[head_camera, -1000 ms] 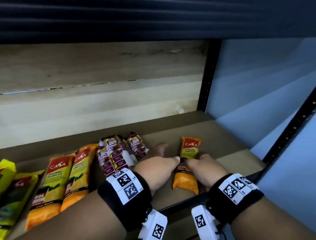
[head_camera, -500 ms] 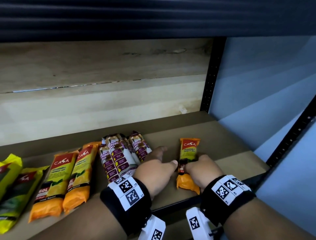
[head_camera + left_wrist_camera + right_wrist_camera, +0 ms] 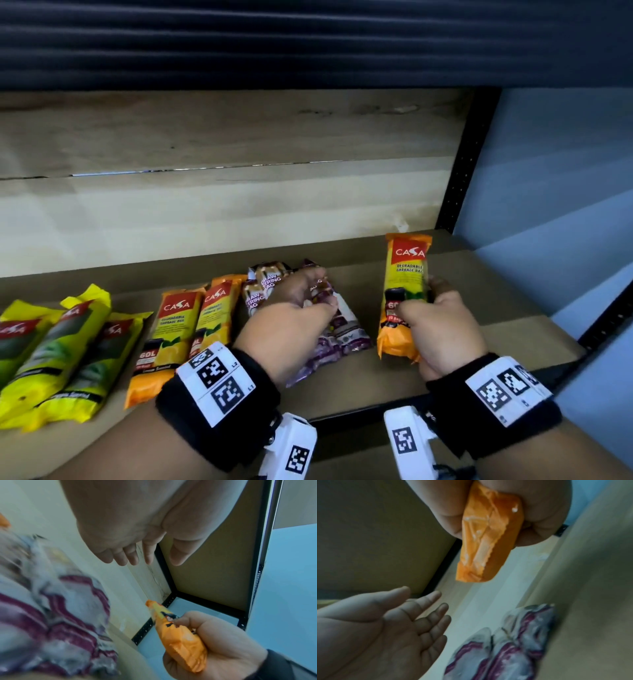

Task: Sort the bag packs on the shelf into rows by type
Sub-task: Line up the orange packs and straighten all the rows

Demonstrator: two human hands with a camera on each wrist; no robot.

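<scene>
The orange pack [image 3: 406,294] carries a red panel printed "CASA", with "DEGRADABLE GARBAGE BAG" below it and a black band starting "60", the remainder covered by the thumb. The right hand [image 3: 442,337] grips this pack around its lower half, fingers and thumb curled round it; the printed upper half projects above the fist and the crimped orange end protrudes below it. The pack is raised off the shelf board [image 3: 479,298], near its right end, with the long axis close to upright and the "CASA" end pointing up and away from the person. The left hand [image 3: 291,325] hovers palm down over the purple-and-white packs [image 3: 339,329], fingers spread and relaxed, holding nothing; whether the fingertips touch the packs cannot be told. These packs read "DRAW STRING BAG" and lie flat, long axes running front to back. To their left lie two more orange packs [image 3: 191,325] marked "CASA" and "60L", side by side and touching. Further left lie three yellow packs [image 3: 61,349] with red "CASA" panels; their smaller print is unreadable.
</scene>
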